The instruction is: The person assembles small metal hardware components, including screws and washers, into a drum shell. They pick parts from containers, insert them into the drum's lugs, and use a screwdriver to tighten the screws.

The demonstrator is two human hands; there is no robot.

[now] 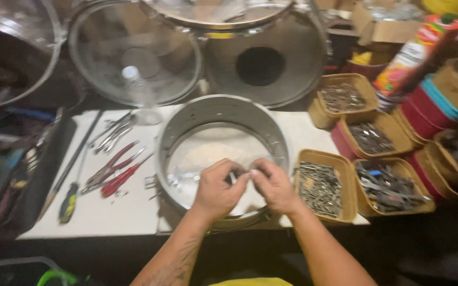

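A shallow metal drum shell [221, 114] is laid flat on a white table [107, 212], its open side up and a pale skin seen inside it. Over the near part of the shell both hands are brought together. The left hand [217, 191] is curled, thumb and fingertips pinched on a small metal part [233, 177]; the right hand [275, 186] is likewise bent, its fingertips closed against the same small part, though what exactly is gripped on that side cannot be told through the blur.

Just right of the shell a tan tray [322, 188] is filled with short grey metal rods or screws. Further right of the shell another tan tray [393, 185] holds mixed tools and bits, one of them blue. Behind these, two more tan trays [343, 98] [372, 137] are loaded with small dark metal pieces. Red and teal tubs [425, 108] are stacked at the far right of the shell.

Left of the shell, red-handled pliers [117, 172], bare metal pliers [113, 131] and a screwdriver [69, 201] with a yellow-and-black handle are laid on the table. Behind the shell, a clear plastic bottle [136, 87] is stood before larger drums [263, 58].
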